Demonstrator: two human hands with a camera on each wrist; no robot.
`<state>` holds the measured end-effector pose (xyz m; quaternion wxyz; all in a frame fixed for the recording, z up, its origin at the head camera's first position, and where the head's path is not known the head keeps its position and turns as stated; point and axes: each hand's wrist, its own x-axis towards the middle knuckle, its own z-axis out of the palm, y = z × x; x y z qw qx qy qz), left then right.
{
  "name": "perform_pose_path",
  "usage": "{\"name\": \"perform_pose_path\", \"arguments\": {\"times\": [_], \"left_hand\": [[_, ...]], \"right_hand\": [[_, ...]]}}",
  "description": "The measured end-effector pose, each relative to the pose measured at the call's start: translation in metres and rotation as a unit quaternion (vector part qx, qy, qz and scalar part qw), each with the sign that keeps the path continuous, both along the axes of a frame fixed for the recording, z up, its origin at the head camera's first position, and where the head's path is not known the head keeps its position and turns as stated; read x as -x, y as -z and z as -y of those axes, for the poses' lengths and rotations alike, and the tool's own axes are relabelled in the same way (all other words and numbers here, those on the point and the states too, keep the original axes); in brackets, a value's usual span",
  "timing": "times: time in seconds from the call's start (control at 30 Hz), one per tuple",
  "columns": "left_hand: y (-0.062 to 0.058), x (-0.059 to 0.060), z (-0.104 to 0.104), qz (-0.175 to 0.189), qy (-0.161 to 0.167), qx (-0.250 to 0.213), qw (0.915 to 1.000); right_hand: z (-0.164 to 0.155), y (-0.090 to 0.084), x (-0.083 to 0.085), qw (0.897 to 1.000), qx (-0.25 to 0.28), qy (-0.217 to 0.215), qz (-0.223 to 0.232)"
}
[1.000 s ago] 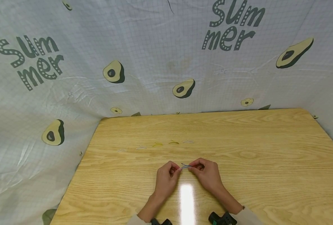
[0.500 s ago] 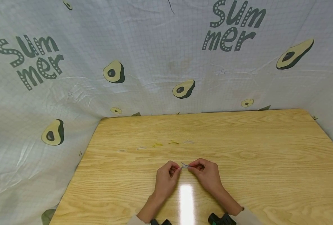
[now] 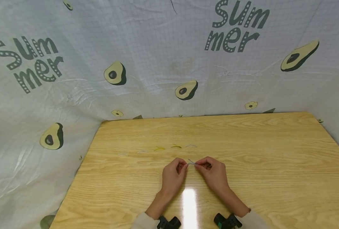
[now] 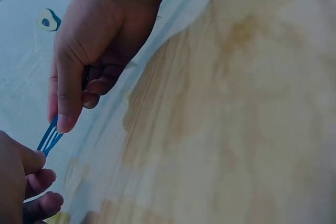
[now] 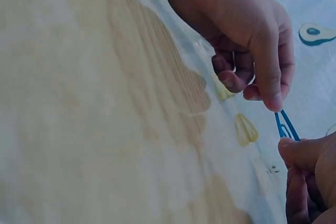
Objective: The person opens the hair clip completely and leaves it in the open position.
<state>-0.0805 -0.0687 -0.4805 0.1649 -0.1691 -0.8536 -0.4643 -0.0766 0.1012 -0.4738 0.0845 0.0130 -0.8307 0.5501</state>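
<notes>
Backdrop: a pale gridded cloth (image 3: 158, 47) printed with avocados and the word "Summer" hangs behind and to the left of the work surface.
Surface: a light wooden table (image 3: 272, 159) with visible grain; a bright glare patch lies between the two forearms near the front edge.
Left hand (image 3: 173, 176): set just left of the table's centre line, knuckles up, forearm running back toward the front edge. Fingers are curled under, and thumb and forefinger are closed in a pinch on one end of the blue clip.
Right hand (image 3: 213, 173): mirrors the left, just right of centre, fingers curled, with thumb and forefinger nipped tight on the other end of the same clip.
Blue clip (image 3: 191, 163): a thin blue wire piece, held between the two sets of fingertips just above the table, tilted slightly. In the left wrist view its parallel blue wires (image 4: 50, 139) show between the two pinches; in the right wrist view its looped end (image 5: 285, 126) is plain.
Hand spacing: fingertips near each other, with only a short length of the clip exposed between them.
Other clips: a loose row of small pieces (image 3: 159, 148), pale and yellow, lies on the table beyond the hands, apart from them.
Wrists: dark camera mounts (image 3: 228, 221) sit at both cuffs at the bottom edge.
</notes>
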Motion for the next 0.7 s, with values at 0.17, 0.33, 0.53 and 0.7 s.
{"name": "perform_pose_path", "arguments": {"times": [0.17,0.33,0.53,0.7], "left_hand": [[-0.001,0.007,-0.009,-0.017,-0.006,-0.009,0.9998],[-0.001,0.013,-0.017,-0.025,-0.010,-0.007,0.9996],[-0.002,0.021,-0.025,-0.025,-0.017,0.005,0.9995],[-0.003,0.030,-0.034,-0.013,-0.026,0.021,0.9994]], "right_hand": [[-0.005,-0.003,0.005,1.000,-0.007,0.014,-0.014],[-0.010,-0.006,0.009,0.999,-0.020,0.025,-0.021],[-0.016,-0.006,0.015,0.999,-0.025,0.032,-0.036],[-0.023,-0.005,0.020,0.997,-0.031,0.046,-0.049]]}}
